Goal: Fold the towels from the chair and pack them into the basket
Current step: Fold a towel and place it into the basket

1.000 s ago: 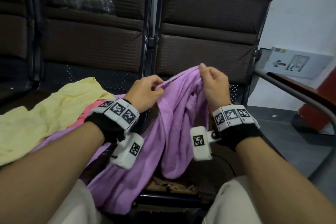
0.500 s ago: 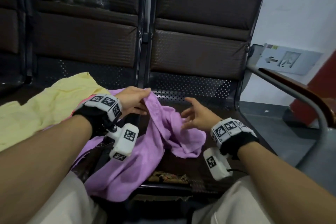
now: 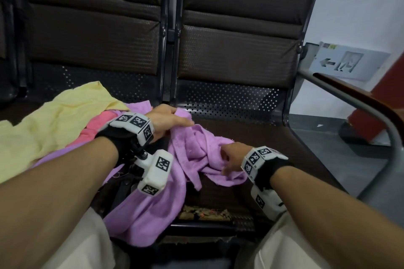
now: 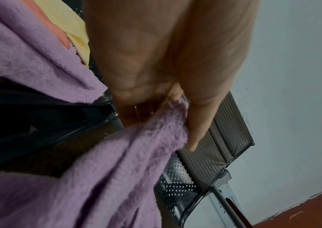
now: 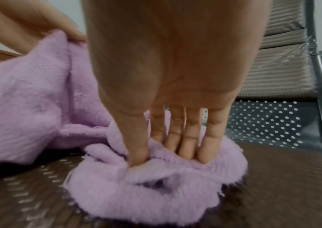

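I am gripping the purple towel (image 3: 192, 153) with both hands. My left hand (image 3: 167, 121) is pinching an upper edge of it, thumb on one side and fingers curled over the other, so the cloth is hanging down from that grip in folds toward my lap and over the front edge of the chair (image 3: 251, 129). My right hand (image 3: 231, 157) is reaching down onto a bunched part of the same towel lying on the seat; in the right wrist view my thumb (image 5: 136, 146) and fingers (image 5: 205, 138) are digging into the fluffy cloth, closing on a small ridge of it between them. The stretch of towel between my two grips is lying crumpled and twisted on the seat. Just behind my left wrist a pink towel (image 3: 96, 124) is lying, partly under a yellow towel (image 3: 50, 124), both on the next seat to the left of my left grip. Beyond my right hand the seat's dotted metal back (image 3: 229, 98) is showing.
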The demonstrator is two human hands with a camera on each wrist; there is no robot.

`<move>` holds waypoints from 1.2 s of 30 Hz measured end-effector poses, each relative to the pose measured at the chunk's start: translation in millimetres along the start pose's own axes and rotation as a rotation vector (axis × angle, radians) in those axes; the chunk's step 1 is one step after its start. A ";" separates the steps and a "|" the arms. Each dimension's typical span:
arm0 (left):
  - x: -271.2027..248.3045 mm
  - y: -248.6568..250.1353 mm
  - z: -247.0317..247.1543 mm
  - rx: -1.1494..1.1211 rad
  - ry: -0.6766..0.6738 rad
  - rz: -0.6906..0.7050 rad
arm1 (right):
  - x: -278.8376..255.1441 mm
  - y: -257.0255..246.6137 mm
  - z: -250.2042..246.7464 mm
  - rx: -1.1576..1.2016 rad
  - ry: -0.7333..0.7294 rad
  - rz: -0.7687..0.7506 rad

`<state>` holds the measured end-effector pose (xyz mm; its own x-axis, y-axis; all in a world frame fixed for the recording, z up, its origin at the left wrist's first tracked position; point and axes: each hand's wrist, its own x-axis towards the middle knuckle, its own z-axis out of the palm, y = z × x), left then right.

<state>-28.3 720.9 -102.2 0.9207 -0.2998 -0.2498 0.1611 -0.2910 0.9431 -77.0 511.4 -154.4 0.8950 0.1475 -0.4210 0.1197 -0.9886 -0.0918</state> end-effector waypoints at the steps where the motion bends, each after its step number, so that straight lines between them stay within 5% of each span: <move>1: -1.5 -1.1 -0.6 0.014 -0.026 0.017 | 1.8 0.0 0.8 -0.052 0.010 -0.004; 4: -3.3 -0.6 -5.5 0.045 -0.008 0.079 | 6.5 -2.1 -6.9 -0.059 0.112 0.086; 10: -3.2 8.5 -15.7 -0.015 0.234 0.227 | 1.4 -13.1 -43.4 0.490 0.491 0.123; 16: -20.5 34.5 -13.3 -0.085 0.064 0.399 | -19.3 -43.5 -83.0 1.253 0.891 -0.100; 21: -28.4 44.2 -11.7 -0.116 -0.103 0.413 | -19.1 -66.2 -73.7 1.225 0.640 -0.255; 25: -28.4 38.1 -16.9 -0.045 -0.075 0.402 | -19.1 -68.6 -65.8 1.165 0.397 -0.297; 30: -22.4 24.0 -32.9 0.037 0.014 0.404 | -19.9 -59.7 -76.2 1.312 0.621 -0.249; 36: -18.0 4.0 -32.8 0.430 -0.129 0.280 | -17.2 -31.1 -86.6 1.575 0.957 -0.110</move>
<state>-32.6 755.0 -86.7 0.8517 -0.5215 -0.0516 -0.2707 -0.5220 0.8089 -58.9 536.8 -66.2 0.8879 -0.4203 0.1870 0.2271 0.0470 -0.9727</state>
